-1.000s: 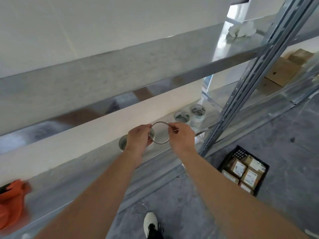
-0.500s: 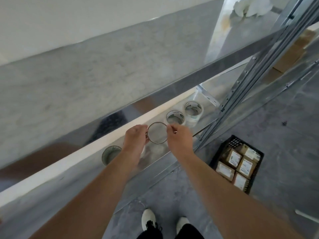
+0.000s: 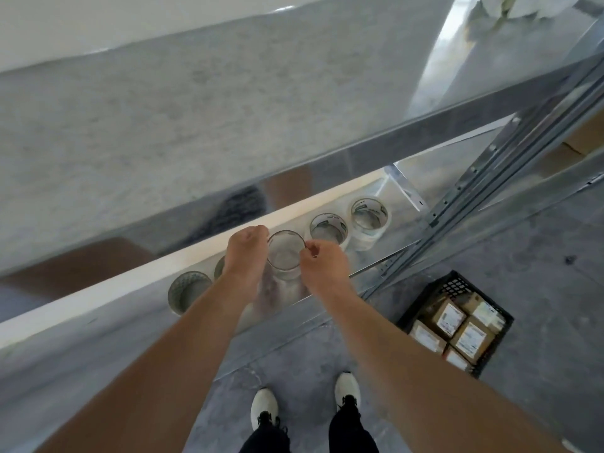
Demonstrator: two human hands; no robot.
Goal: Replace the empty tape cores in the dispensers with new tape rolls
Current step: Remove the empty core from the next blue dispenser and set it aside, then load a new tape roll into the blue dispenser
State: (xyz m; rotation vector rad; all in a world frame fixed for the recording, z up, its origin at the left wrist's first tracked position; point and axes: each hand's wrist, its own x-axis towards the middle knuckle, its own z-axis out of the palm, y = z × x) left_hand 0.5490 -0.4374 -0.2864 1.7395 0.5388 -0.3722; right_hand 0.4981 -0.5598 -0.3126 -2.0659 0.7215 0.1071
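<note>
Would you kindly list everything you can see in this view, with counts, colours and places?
shelving: one, silver metal; upper and lower shelves, upright at right
tape rolls: four, clear or whitish; in a row on the lower shelf, one half hidden
held ring: one, clear with a dark rim; in that row, core or roll unclear
white bundle: one, white; upper shelf, top right
floor: grey
crate: one, black; on the floor at right
boxes: several, brown with white labels; in the crate
shoes: two, white; on the floor
left hand: grips the ring's left side
right hand: pinches its right rim
</note>
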